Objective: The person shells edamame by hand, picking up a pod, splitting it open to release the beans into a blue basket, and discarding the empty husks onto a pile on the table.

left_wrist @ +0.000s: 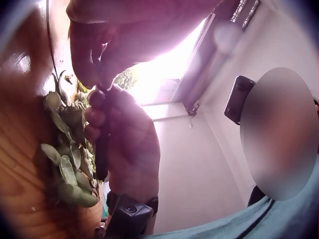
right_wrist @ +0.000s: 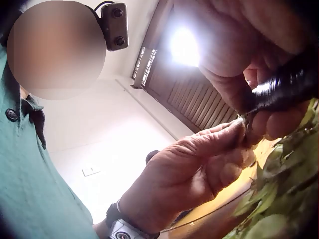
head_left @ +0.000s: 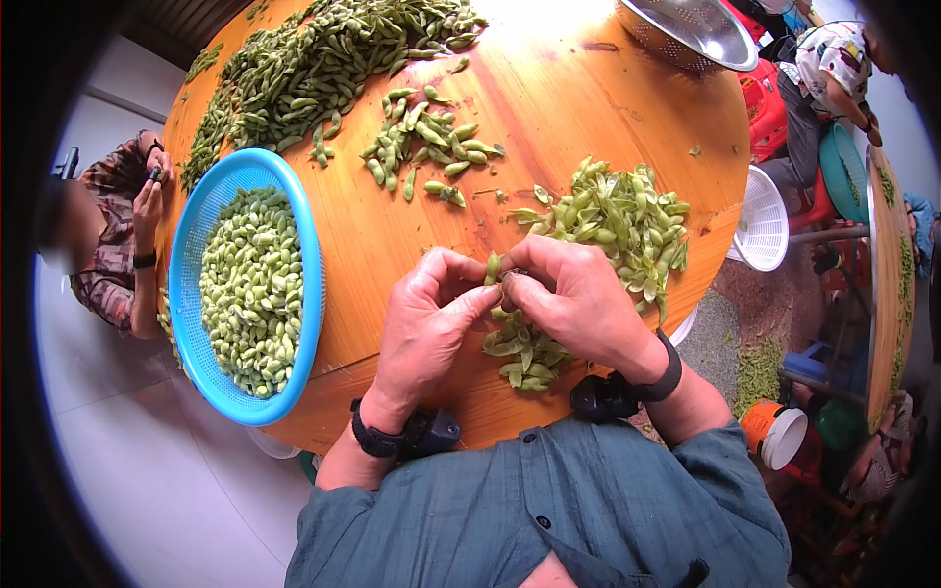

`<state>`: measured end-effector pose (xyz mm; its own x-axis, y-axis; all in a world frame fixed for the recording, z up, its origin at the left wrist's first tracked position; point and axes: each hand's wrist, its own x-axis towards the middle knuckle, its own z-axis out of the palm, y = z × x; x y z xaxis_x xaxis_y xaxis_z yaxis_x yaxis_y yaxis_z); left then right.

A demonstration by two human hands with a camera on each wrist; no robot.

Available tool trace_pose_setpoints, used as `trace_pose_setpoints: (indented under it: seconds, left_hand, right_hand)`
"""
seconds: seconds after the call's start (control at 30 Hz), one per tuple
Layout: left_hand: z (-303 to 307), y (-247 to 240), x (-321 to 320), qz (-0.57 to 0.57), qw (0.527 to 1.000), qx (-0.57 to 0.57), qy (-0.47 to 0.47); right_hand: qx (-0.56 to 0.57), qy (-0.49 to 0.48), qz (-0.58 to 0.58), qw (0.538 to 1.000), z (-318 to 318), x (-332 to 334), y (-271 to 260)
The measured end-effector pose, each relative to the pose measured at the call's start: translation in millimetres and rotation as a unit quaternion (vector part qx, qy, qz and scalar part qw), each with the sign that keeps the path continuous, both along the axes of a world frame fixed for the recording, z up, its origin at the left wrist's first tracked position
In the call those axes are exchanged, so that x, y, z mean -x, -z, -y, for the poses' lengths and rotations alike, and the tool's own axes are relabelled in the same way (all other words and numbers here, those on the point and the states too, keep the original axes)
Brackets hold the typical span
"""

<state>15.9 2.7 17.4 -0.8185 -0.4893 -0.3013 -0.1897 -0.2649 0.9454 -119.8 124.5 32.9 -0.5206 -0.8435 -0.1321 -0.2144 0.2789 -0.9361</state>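
Observation:
In the head view my left hand [head_left: 423, 316] and right hand [head_left: 580, 299] meet fingertip to fingertip above the table's near side. Between thumb and finger, the left hand pinches a green soybean pod [head_left: 493, 268]. The right hand's fingers curl round a slim tool with a shiny black wrapped handle [right_wrist: 286, 88]; its working end is hidden at the fingertips. Right of and under the hands lie opened pods [head_left: 618, 220], with more pods [head_left: 529, 358] close to my shirt. Left of them stands a blue plastic basket [head_left: 312, 255] holding shelled green beans [head_left: 253, 294].
A big heap of whole pods [head_left: 304, 73] covers the far left of the wooden table [head_left: 549, 108], with a smaller cluster [head_left: 426, 137] before it. A metal colander [head_left: 691, 39] stands at the far right. Another person [head_left: 113, 220] sits at the left edge.

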Motion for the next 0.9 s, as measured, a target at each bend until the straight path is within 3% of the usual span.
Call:
trace_pose_setpoints:
  seconds: [0.37, 0.43, 0.53, 0.77, 0.83, 0.87, 0.9]
  left_hand:
    - [-6, -1, 1, 0.038, 0.984, 0.175, 0.01]
    - [-6, 5, 2, 0.002, 0.932, 0.362, 0.023]
    - [-11, 3, 4, -0.016, 0.897, 0.441, 0.033]
    - [-3, 7, -2, -0.05, 0.931, 0.36, 0.032]
    - [0, 2, -4, 0.012, 0.988, 0.147, 0.036]
    - [3, 0, -5, 0.013, 0.988, 0.147, 0.035]
    - [6, -2, -4, 0.011, 0.998, 0.053, 0.039]
  right_hand:
    - [0.034, -0.005, -0.041, 0.999, 3, -3, 11]
    - [0.04, 0.001, -0.048, 0.998, 4, -3, 12]
    - [0.074, -0.003, -0.097, 0.993, 6, -4, 19]
    - [0.129, -0.024, -0.097, 0.987, 4, -2, 22]
    - [0.116, -0.046, -0.112, 0.986, 3, 0, 21]
    - [0.117, -0.047, -0.111, 0.986, 3, 0, 20]
    - [0.114, -0.045, -0.094, 0.988, 3, 1, 19]
